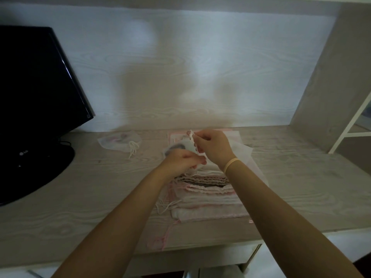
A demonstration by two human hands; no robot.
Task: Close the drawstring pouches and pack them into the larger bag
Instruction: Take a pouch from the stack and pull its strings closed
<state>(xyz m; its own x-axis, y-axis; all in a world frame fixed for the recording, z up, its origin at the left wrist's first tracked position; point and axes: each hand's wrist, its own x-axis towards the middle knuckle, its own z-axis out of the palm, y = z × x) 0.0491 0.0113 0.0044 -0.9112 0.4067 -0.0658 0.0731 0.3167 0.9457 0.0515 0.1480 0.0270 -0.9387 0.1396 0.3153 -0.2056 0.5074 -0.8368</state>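
A: What do the hands have between them, in the middle of the frame?

B: A small white translucent drawstring pouch (183, 147) with a grey and pink print, held up just above the pale wood-grain desk (100, 197). The left hand (181, 162) grips its lower edge with the fingers curled in; the right hand (213, 148) pinches the white cord at the gathered mouth, fingers pressed together.

A: Anything inside that pouch?

B: I cannot tell. The print shows, but the fabric is blurred and partly behind the hands.

A: And under the hands?

B: A stack of flat white and pink fabric pouches (206, 197) with ruffled edges, lying on the desk below centre, loose white cords trailing from its left side. A sheet of thin white translucent material (248, 155) shows to the right of the right hand; whether it is the larger bag I cannot say.

A: Other pouches?

B: One more white pouch with a pink print (118, 141) lies left of centre, well apart from the stack, its cords spilling from its right end. Its mouth looks gathered.

A: The rest of the frame?

B: A black flat monitor on a round stand (36, 93) fills the upper left. A pale elastic band (230, 165) circles the right wrist.
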